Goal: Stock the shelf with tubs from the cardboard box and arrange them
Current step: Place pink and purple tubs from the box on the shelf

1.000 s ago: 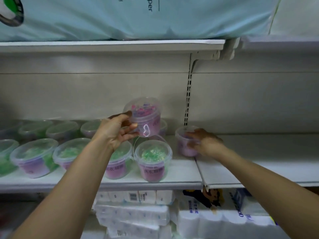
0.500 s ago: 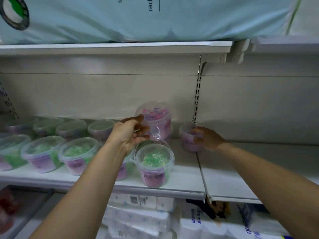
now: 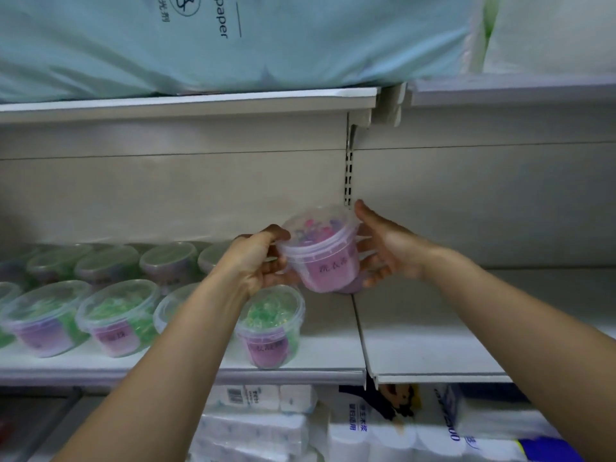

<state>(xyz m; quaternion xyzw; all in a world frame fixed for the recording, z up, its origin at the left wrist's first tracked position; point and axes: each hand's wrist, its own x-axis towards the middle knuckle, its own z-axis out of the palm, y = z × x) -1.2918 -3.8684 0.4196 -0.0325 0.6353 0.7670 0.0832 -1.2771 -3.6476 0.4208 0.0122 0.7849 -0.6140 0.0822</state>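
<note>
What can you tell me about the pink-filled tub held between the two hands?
The pink-filled tub is small, round and made of clear plastic. It has a clear lid, pink and purple pieces inside, and a pink label with dark writing. It tilts towards the camera, raised above the shelf. The left hand grips its left side, thumb at the lid rim, and the right hand cups its right side.

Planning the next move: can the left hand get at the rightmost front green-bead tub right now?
Probably not yet. The left hand grips the pink tub together with the right hand. The green-bead tub stands unblocked just below that wrist, so it looks reachable once freed.
</note>
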